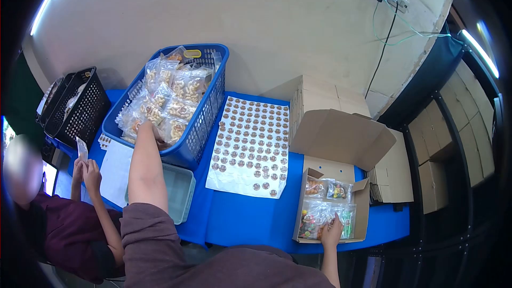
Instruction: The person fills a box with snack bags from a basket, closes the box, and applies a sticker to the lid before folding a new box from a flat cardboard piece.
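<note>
My left hand reaches into the blue basket, down among clear plastic bags of pale, curled pieces. Its fingers are mostly hidden, so I cannot see if they hold a bag. My right hand is inside the open cardboard box, at its front. The fingers there are curled on a clear plastic bag lying among several others with colourful, brown and green contents. Between basket and box lies a white sheet of round stickers, with gaps in its lower rows.
A co-worker's hands hold a small clear bag at the left. Black baskets stand behind them. A translucent tray sits below the blue basket. Flat cardboard boxes are stacked right of the open box.
</note>
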{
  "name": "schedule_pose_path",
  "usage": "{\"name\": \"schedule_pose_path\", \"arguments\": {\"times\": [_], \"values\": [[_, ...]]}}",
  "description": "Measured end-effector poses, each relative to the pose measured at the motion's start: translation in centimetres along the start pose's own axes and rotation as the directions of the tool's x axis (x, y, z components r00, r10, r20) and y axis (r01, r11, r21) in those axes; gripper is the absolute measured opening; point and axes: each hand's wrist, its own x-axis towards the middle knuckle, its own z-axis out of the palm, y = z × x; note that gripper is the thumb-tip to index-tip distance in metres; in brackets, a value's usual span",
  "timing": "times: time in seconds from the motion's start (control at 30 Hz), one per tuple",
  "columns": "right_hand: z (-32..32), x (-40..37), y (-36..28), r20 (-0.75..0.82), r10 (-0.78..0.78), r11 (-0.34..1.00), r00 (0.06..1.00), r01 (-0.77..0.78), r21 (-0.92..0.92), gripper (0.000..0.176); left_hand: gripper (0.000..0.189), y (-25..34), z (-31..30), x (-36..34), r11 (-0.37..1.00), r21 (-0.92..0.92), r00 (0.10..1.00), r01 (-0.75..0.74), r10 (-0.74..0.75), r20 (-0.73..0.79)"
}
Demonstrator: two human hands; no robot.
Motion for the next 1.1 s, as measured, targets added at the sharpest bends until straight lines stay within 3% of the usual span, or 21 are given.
{"name": "schedule_pose_path", "arguments": {"times": [0.33, 0.4, 0.43, 0.5, 0.53, 0.6, 0.63, 0.7, 0.73, 0.87, 0.9, 0.97, 1.0, 1.07, 1.1], "values": [[0.2, 0.5, 0.0, 0.017, 0.02, 0.999, 1.0, -0.019, -0.05, 0.052, 0.054, -0.6, -0.8, 1.3, 0.999, 0.04, 0.983, 0.036, -0.028, -0.182], [0.4, 0.6, 0.2, -0.006, 0.01, 0.999, 1.0, -0.01, -0.049, 0.051, 0.05, -1.2, -1.2, 1.9, 0.947, -0.32, 0.999, 0.025, -0.008, 0.053], [0.4, 0.6, 0.2, -0.03, 0.001, 0.999, 1.0, -0.002, -0.046, 0.051, 0.05, -1.4, -1.3, 2.3, 0.947, -0.321, 0.999, 0.023, -0.007, 0.053], [0.4, 0.5, 0.0, -0.035, 0.007, 0.999, 0.999, -0.008, -0.039, 0.05, 0.047, 1.1, 3.1, -7.4, 0.672, -0.712, 0.972, -0.202, 0.05, -0.228], [0.4, 0.5, 0.0, -0.04, 0.014, 0.999, 0.999, -0.015, -0.033, 0.049, 0.047, 0.0, 2.3, -4.9, 0.671, -0.713, 0.972, -0.204, 0.052, -0.229], [0.6, 0.5, 0.8, -0.052, -0.002, 1.0, 0.999, 0.002, -0.006, 0.048, 0.047, -3.0, -1.2, 4.0, 0.774, -0.63, 0.986, -0.065, 0.146, 0.078], [0.8, 0.3, 1.1, -0.061, -0.016, 1.0, 0.998, 0.017, 0.023, 0.048, 0.047, -3.5, -1.7, 6.4, 0.775, -0.627, 0.986, -0.075, 0.151, 0.068], [0.6, 0.2, 1.2, -0.045, 0.004, 1.0, 0.999, -0.003, 0.02, 0.048, 0.048, -4.0, -2.0, 9.0, 0.728, -0.641, 0.909, -0.245, 0.402, 0.109], [0.5, 0.1, 1.0, -0.014, 0.025, 1.0, 1.0, -0.025, 0.006, 0.048, 0.048, -3.7, -2.4, 8.8, 0.727, -0.636, 0.91, -0.259, 0.404, 0.091], [0.7, 0.4, 1.1, -0.025, 0.012, 1.0, 1.0, -0.011, 0.023, 0.049, 0.043, -1.6, -1.8, 8.4, 0.922, -0.381, 0.994, -0.064, 0.095, 0.062], [0.8, 0.6, 1.0, -0.028, 0.01, 1.0, 1.0, -0.009, 0.028, 0.049, 0.043, -1.4, -1.3, 7.3, 0.922, -0.382, 0.994, -0.066, 0.094, 0.057], [0.6, 0.7, 0.9, -0.013, -0.024, 1.0, 1.0, 0.024, 0.017, 0.052, 0.05, -1.8, -0.3, 5.1, 0.84, -0.479, 0.967, -0.255, 0.218, -0.134], [0.2, 0.7, 0.4, -0.011, -0.024, 1.0, 1.0, 0.024, 0.018, 0.052, 0.05, -2.2, -0.8, 6.2, 0.84, -0.479, 0.967, -0.253, 0.215, -0.133], [-0.6, 0.8, -0.7, 0.026, -0.07, 0.997, 0.997, 0.071, -0.038, 0.055, 0.048, -3.3, -1.7, 8.1, 0.676, -0.719, 0.983, -0.162, 0.173, -0.058], [-0.8, 0.8, -0.9, 0.029, -0.071, 0.997, 0.997, 0.072, -0.039, 0.055, 0.048, -3.4, -1.8, 8.6, 0.675, -0.72, 0.984, -0.159, 0.171, -0.056]]}}
